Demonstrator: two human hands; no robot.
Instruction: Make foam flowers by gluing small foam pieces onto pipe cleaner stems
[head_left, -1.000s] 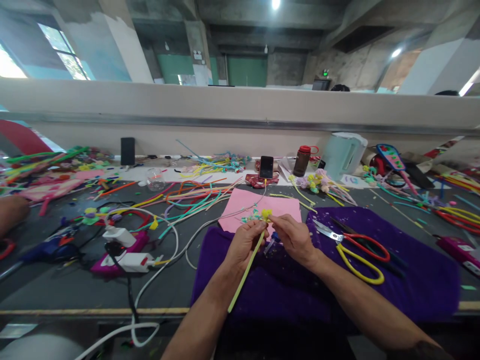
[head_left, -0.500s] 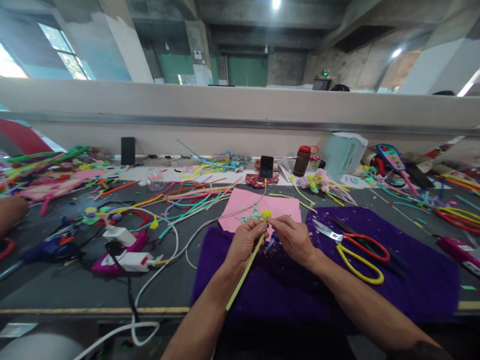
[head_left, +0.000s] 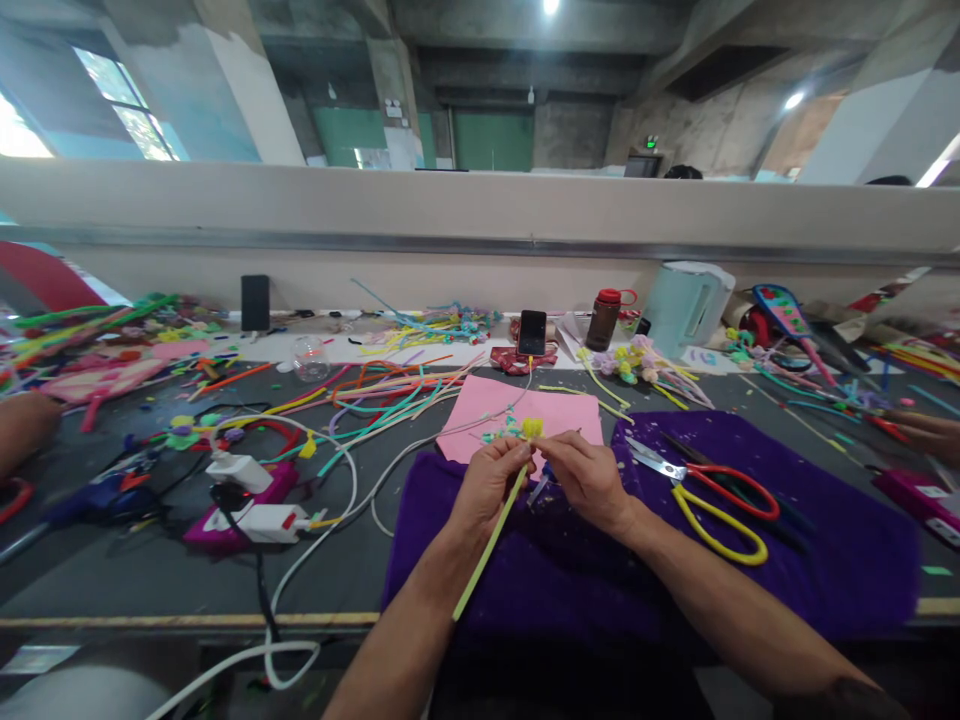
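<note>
- I am watching the left hand (head_left: 491, 485) pinching a light green pipe-cleaner stem (head_left: 487, 545) near its top, fingers closed on it, with the stem slanting down toward the near edge of the bench (head_left: 112, 580).
- The right hand (head_left: 589, 478) is closing its fingertips on the same piece just beside the left, right below the yellow tuft (head_left: 532, 428) at the stem's tip.
- Both hands are working above the purple cloth (head_left: 825, 560), just in front of the pink sheet (head_left: 495, 400).
- Judging progress: the tuft is already sitting on the stem, so a flower head seems formed; the long stem below is looking bare, so wrapping or trimming appears left.
- Red-and-yellow scissors (head_left: 712, 495) are lying on the cloth, right of the hands, untouched.
- Farther out, loose coloured pipe cleaners (head_left: 390, 385), a phone (head_left: 532, 332) propped upright, a brown bottle (head_left: 604, 320) and a pale kettle (head_left: 686, 305) are sitting toward the back.
- I am finding no brand, label or writing that can be read; everything is too small.
</note>
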